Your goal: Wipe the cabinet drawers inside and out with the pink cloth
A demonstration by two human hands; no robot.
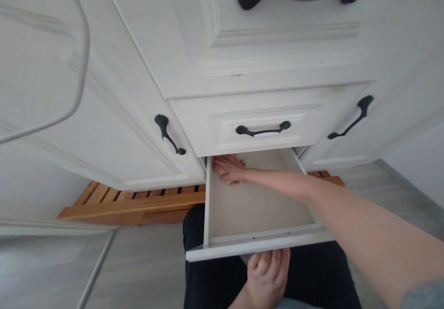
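A white drawer point(208, 207), the lowest in a white cabinet, is pulled out over my lap, and its pale floor looks bare. My right hand point(229, 168) reaches deep into the drawer's back left corner with its fingers bent down against the floor. A small white bit shows under the palm, and I cannot tell what it is. My left hand point(268, 272) sits just below the drawer's front panel point(243, 249). Its fingers curl up against the underside of the panel.
Above the open drawer is a shut drawer with a black handle point(262, 130), and cabinet doors with black handles point(169, 135) point(351, 117) stand on both sides. A wooden slatted rack point(132, 202) lies under the cabinet. Grey floor surrounds my dark-trousered legs point(215, 276).
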